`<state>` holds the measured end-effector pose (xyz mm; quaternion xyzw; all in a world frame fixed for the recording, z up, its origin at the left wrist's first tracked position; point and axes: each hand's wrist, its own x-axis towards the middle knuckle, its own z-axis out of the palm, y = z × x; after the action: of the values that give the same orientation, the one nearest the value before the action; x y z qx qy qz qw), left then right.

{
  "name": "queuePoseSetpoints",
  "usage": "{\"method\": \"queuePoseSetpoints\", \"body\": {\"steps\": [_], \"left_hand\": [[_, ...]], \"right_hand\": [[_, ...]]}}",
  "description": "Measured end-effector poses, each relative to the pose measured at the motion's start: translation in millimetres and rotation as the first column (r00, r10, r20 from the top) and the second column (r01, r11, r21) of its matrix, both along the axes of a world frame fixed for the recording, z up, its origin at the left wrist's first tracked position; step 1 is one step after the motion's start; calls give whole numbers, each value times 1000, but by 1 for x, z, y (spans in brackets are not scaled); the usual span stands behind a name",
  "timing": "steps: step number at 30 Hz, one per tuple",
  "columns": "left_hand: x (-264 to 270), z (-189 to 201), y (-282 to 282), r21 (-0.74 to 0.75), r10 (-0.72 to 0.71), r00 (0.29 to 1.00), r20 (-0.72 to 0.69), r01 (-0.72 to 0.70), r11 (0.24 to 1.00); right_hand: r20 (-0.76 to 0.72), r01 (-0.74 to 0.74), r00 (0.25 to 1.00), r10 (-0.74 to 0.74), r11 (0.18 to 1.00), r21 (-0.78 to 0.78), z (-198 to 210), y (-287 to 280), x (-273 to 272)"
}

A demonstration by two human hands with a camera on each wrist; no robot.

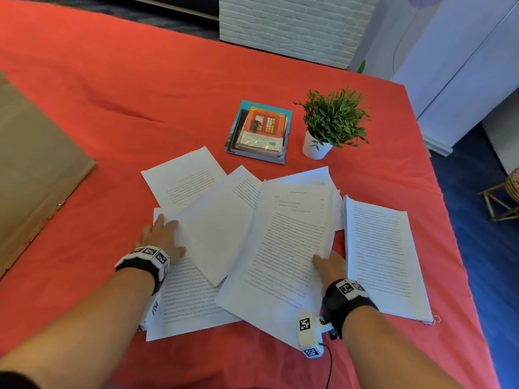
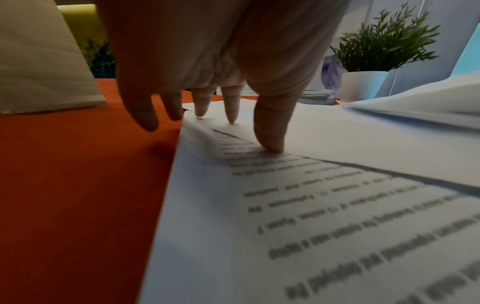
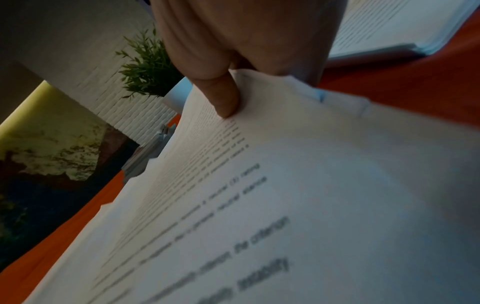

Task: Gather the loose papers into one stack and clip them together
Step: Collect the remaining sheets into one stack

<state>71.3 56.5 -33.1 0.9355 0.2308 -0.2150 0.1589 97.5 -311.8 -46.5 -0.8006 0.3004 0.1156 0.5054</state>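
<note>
Red cloth [image 1: 112, 88]; white brick wall [image 1: 286, 26], perhaps panelling.

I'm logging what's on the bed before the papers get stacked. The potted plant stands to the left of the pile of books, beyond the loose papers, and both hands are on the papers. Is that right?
Not quite: the potted plant stands to the right of the pile of books, as the head view shows. The rest holds: both lie beyond the loose papers, and the left hand and right hand are on the papers.

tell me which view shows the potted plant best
The head view: the whole potted plant stands on the red cloth beside the books. The left wrist view shows it small at the right; the right wrist view shows mostly leaves behind the right hand.
</note>
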Motion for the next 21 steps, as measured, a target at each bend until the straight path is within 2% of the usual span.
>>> {"method": "queuePoseSetpoints", "body": {"steps": [4, 7, 8, 10, 11, 13, 16, 19, 21], "left_hand": [[0, 5, -4, 85, -93, 994, -63, 99, 991], [0, 14, -12, 119, -61, 998, -11, 62, 991], [-1, 15, -14, 67, -18, 998, 60, 14, 998], [-9, 17, -16, -144, 122, 970, 212, -93, 985], [-15, 17, -16, -238, 189, 954, 232, -133, 962], [-27, 16, -14, -299, 205, 972, 117, -163, 940], [-44, 14, -12, -192, 102, 992, -67, -113, 975], [-61, 12, -11, -48, 139, 987, -82, -143, 989], [-69, 9, -12, -40, 209, 977, -37, -210, 977]], "right_hand": [[-4, -18, 1000, 18, 999, -52, -10, 6, -5], [53, -20, 998, 27, 992, -123, -8, 14, -5], [54, -22, 998, 30, 989, -144, -7, 16, -4], [35, -23, 999, 29, 987, -156, -6, 16, 0], [20, -34, 999, 38, 986, -166, -6, 15, 2], [-9, -61, 998, 60, 984, -166, -5, 13, 4], [18, -47, 999, 50, 990, -134, -1, 10, 5], [16, -72, 997, 74, 993, -91, 5, 9, 4], [1, -130, 991, 130, 990, -46, 8, 11, 1]]}}
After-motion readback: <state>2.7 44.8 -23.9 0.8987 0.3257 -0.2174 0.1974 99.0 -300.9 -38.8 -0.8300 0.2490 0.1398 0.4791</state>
